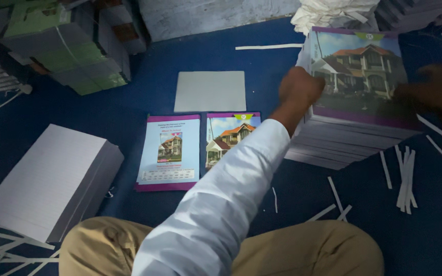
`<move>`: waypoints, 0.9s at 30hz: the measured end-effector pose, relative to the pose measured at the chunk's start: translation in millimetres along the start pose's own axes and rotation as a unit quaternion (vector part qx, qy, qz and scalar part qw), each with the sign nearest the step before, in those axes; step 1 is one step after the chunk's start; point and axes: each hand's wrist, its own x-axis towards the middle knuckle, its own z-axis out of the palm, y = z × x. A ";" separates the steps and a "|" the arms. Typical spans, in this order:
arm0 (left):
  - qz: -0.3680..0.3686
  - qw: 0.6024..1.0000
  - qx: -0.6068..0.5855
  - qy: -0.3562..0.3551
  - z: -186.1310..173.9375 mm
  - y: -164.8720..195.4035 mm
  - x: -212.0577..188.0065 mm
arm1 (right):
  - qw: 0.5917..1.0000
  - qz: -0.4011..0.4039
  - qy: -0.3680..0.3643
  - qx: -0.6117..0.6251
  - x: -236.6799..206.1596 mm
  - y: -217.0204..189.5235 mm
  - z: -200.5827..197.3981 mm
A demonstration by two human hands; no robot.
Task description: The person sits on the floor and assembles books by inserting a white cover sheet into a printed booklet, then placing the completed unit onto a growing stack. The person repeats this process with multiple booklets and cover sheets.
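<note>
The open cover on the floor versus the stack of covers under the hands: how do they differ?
The open cover lies flat and single on the blue floor, showing both panels; the stack of covers is many sheets deep and shows only the house picture. Nobody touches the open cover; the left hand and right hand rest on the stack. Both share purple borders.

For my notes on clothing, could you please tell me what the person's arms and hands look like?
The left hand is bare, its arm in a long white sleeve reaching the wrist. The right hand is bare and blurred; only a sliver of white sleeve shows at the frame's edge. No gloves visible.
</note>
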 end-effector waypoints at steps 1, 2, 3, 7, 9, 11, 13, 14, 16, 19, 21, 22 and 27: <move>0.003 1.000 -0.006 0.008 2.2 -2.1 -0.3 | 1.000 -0.004 -0.015 -0.013 2.5 1.0 -0.9; 0.006 1.000 -0.012 0.017 2.7 -4.3 0.4 | 0.999 -0.007 -0.030 -0.026 3.9 0.4 -1.5; -0.004 1.000 -0.011 0.020 3.9 -4.6 2.1 | 0.998 -0.011 -0.045 -0.039 4.1 0.7 -2.9; -0.043 0.998 -0.047 0.013 4.4 -7.7 3.8 | 0.997 -0.065 -0.007 0.030 -7.7 2.9 -5.7; -0.047 0.993 -0.104 -0.012 0.6 -14.2 -0.6 | 0.998 -0.037 -0.019 0.041 -11.7 0.8 -1.9; -0.035 0.982 -0.181 -0.049 -7.5 -22.8 -5.6 | 0.998 -0.056 -0.006 -0.002 -13.3 1.5 -1.0; -0.044 0.983 -0.173 -0.038 -15.9 -27.8 -6.4 | 0.998 -0.053 0.019 -0.001 -10.0 3.3 -1.0; -0.049 0.984 -0.169 -0.033 -20.9 -30.9 -6.1 | 0.998 -0.040 0.036 0.022 -7.3 2.7 1.0; -0.062 0.981 -0.186 -0.018 -30.4 -37.8 -4.2 | 0.995 -0.061 0.069 0.037 -1.9 1.2 2.2; -0.045 0.973 -0.224 -0.036 -54.7 -56.0 0.5 | 0.980 -0.161 0.120 0.011 -3.9 -8.6 -6.1; -0.011 0.967 -0.250 -0.053 -74.2 -69.5 0.4 | 0.962 -0.226 0.153 -0.006 -17.1 -24.7 -14.4; 0.010 0.964 -0.261 -0.057 -86.7 -78.3 -2.7 | 0.960 -0.222 0.168 0.026 -29.4 -36.9 -15.1; -0.015 0.963 -0.262 -0.060 -150.4 -99.9 -23.1 | 0.953 -0.253 0.162 0.049 -97.0 -111.1 -21.4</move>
